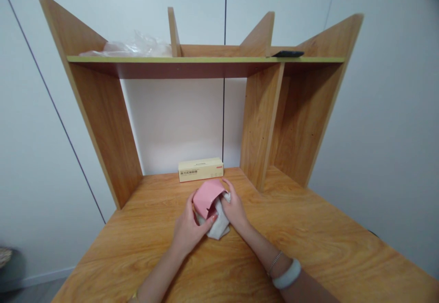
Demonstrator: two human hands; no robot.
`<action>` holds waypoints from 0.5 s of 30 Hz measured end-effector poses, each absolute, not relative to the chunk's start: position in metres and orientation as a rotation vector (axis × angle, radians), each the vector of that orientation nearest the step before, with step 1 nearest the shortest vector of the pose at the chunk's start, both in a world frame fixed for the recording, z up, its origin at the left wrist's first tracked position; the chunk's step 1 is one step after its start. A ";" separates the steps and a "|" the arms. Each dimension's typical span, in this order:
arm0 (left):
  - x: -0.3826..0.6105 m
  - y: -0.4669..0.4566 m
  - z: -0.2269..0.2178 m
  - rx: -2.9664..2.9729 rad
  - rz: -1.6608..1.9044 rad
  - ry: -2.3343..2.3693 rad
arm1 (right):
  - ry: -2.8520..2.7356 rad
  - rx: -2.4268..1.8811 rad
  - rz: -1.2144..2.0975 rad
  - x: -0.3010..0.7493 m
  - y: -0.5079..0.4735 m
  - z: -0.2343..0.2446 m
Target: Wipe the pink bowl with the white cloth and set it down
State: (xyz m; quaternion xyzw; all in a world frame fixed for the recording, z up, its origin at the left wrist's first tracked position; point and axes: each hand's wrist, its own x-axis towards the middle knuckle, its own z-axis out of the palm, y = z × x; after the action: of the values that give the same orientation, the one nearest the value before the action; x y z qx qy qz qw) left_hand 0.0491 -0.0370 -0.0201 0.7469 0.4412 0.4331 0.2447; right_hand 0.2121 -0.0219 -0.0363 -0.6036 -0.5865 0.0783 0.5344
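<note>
A pink cup point(206, 197) lies tilted on its side on the wooden desk point(308, 239), its mouth turned toward me. My left hand point(188, 228) wraps round its left side and holds it. My right hand point(234, 209) is closed on a white cloth point(218, 227) and presses it against the cup's opening; part of the cloth hangs out below the cup onto the desk.
A long cream box point(200, 169) lies just behind the cup against the back wall. The desk carries a wooden hutch with an upper shelf point(206, 59); on it sit crumpled clear plastic point(137, 47) at left and a flat black object point(288, 54) at right.
</note>
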 end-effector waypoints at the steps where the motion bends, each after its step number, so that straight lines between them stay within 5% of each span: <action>1: 0.050 -0.037 -0.021 2.031 1.161 1.207 | -1.379 -1.406 0.231 0.212 -0.020 -0.037; 5: 0.050 -0.032 -0.026 1.998 1.162 1.209 | -1.416 -1.466 0.294 0.212 -0.019 -0.037; 15: 0.039 -0.034 -0.019 2.277 1.053 1.391 | -1.760 -1.766 -0.240 0.213 -0.038 -0.018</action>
State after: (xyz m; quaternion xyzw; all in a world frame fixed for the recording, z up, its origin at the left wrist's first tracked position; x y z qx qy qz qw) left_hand 0.0392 -0.0337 -0.0186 0.7864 0.4803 0.3638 0.1361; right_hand 0.2128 -0.0376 -0.0181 -0.6696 -0.6674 -0.0910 0.3130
